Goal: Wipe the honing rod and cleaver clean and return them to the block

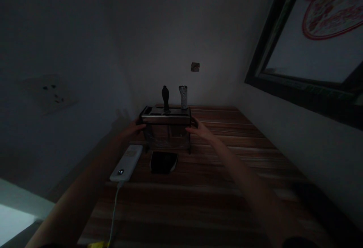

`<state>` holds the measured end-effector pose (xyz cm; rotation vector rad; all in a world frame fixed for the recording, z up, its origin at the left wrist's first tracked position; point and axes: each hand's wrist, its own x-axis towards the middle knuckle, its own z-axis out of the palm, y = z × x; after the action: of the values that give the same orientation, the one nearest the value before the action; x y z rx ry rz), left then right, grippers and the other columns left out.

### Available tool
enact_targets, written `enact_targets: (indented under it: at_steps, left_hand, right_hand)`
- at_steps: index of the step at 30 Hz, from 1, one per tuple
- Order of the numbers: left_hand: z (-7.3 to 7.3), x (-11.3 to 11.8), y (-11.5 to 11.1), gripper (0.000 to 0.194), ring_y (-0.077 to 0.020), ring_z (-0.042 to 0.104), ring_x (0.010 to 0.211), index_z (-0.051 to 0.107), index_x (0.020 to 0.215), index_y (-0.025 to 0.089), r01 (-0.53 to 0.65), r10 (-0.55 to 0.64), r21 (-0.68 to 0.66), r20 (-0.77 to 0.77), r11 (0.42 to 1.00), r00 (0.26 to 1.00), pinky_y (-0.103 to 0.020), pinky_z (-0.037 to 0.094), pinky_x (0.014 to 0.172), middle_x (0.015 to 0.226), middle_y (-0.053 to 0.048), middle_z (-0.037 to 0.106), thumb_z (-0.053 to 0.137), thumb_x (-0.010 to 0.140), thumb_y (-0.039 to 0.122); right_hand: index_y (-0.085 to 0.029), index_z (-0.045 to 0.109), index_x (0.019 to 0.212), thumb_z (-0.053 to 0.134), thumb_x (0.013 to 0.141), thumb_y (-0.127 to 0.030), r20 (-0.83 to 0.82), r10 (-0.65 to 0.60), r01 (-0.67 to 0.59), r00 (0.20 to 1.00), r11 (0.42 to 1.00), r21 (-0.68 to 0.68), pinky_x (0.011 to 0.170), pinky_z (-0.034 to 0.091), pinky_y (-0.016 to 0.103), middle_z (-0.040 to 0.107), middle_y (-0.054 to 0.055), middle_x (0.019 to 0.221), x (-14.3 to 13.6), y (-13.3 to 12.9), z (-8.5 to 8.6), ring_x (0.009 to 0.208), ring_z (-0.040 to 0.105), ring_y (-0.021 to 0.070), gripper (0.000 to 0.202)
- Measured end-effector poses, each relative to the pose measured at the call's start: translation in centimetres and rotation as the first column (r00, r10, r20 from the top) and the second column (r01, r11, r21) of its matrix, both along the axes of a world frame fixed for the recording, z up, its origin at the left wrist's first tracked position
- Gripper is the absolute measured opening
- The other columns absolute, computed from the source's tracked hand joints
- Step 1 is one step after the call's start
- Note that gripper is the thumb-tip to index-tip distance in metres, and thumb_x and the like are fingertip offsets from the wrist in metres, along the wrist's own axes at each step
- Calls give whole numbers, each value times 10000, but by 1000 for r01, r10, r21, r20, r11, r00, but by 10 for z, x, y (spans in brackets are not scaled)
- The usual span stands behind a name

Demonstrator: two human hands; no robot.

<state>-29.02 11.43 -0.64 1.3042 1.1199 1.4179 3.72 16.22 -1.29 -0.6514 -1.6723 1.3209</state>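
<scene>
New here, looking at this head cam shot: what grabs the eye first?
Probably the metal-topped rack at the table's far end, left hand and right hand at its two sides, a dark upright piece and a silvery roll standing on top. Next, the pale power bank nearer the camera, its small display lit, and the big framed picture upper right.

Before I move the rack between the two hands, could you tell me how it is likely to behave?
The rack looks stiff, with straight edges and a flat top, so it probably won't flex. The dark upright item and silvery cylinder standing on top might topple if it tilts.
</scene>
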Motion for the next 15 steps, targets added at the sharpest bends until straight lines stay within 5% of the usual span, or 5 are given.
enact_targets:
  at_steps: [15]
  left_hand:
    - [-4, 3, 10, 573, -323, 550, 1035, 646, 933, 212, -32, 31, 58, 8, 998, 999, -375, 459, 863, 964, -71, 672, 801, 421, 419]
  right_hand:
    - [-255, 495, 1179, 722, 563, -368, -90, -119, 123, 989, 991, 45, 912, 430, 383, 577, 46, 1152, -6, -2, -7, 1025, 554, 200, 666]
